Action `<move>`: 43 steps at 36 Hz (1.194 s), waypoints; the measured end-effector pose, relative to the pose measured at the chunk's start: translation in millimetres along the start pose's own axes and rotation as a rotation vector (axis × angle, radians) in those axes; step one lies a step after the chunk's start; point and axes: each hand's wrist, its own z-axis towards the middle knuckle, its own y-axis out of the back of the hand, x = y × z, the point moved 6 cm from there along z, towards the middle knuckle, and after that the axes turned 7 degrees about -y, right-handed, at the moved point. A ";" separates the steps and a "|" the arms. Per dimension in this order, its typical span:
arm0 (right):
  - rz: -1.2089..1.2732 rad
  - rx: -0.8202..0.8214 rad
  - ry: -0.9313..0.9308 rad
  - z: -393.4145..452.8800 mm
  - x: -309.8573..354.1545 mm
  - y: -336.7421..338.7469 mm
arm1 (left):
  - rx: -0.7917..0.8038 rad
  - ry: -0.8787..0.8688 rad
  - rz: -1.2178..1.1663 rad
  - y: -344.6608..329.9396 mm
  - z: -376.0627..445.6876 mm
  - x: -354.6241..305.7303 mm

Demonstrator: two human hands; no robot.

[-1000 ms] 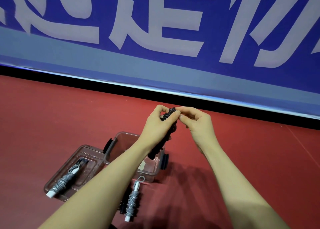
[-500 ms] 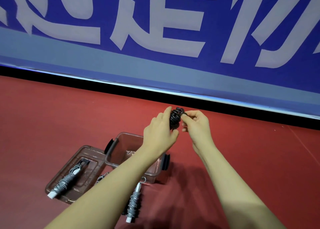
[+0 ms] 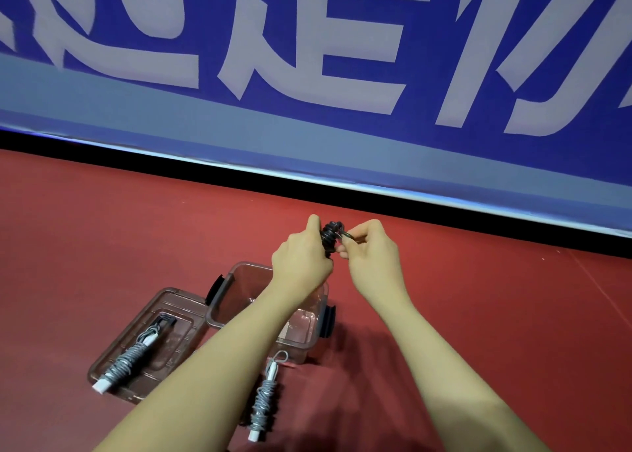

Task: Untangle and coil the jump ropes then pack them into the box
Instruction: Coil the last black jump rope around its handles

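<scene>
Coiling is the step I judge to be in hand: my left hand (image 3: 301, 263) grips the black jump rope (image 3: 329, 236) bundle above the open box (image 3: 219, 309), while my right hand (image 3: 371, 256) pinches its loose end close beside. One grey rope (image 3: 128, 362) lies coiled on the lid (image 3: 113, 356), another (image 3: 261, 403) on the red floor (image 3: 478, 332) just beside the box. Next I would tuck that end under a wrap, then lower the bundle in.
</scene>
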 end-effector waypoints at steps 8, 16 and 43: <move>-0.141 -0.115 0.197 -2.4 6.1 8.0 | 0.100 -0.016 -0.047 -5.0 0.7 0.4; 0.116 -0.273 0.117 -0.4 6.8 22.3 | 0.152 -0.157 -0.175 -7.0 -4.6 -19.9; 0.359 -0.080 -0.034 5.4 0.2 23.0 | 0.091 -0.345 -0.070 10.3 -34.0 -22.0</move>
